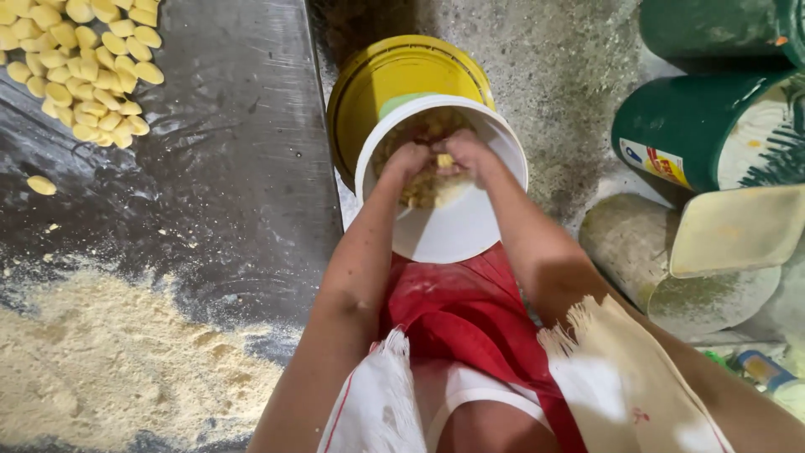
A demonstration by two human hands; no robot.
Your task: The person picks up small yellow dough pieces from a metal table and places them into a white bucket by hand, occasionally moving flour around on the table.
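Both hands working dough inside the white bucket

Nearest, a flour heap (109, 369) is lying left of the white bucket (453, 231); inside it, the left hand (406, 159) and right hand (466, 153) are pinching a yellow dough piece (444, 160) together — better done gently, low over the bucket. Beyond, shaped pieces (84, 67) are sitting on the tabletop (243, 168) — far left.

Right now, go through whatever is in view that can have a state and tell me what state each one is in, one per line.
White bucket: open, tilted, partly filled with yellowish dough.
Yellow bucket: open, behind the white one.
Left hand: inside the white bucket, on the dough.
Right hand: inside the white bucket, pinching a dough piece.
Dough pieces: shaped, heaped on the table.
Flour: spread loose on the table.
Green drums: lying on their sides.
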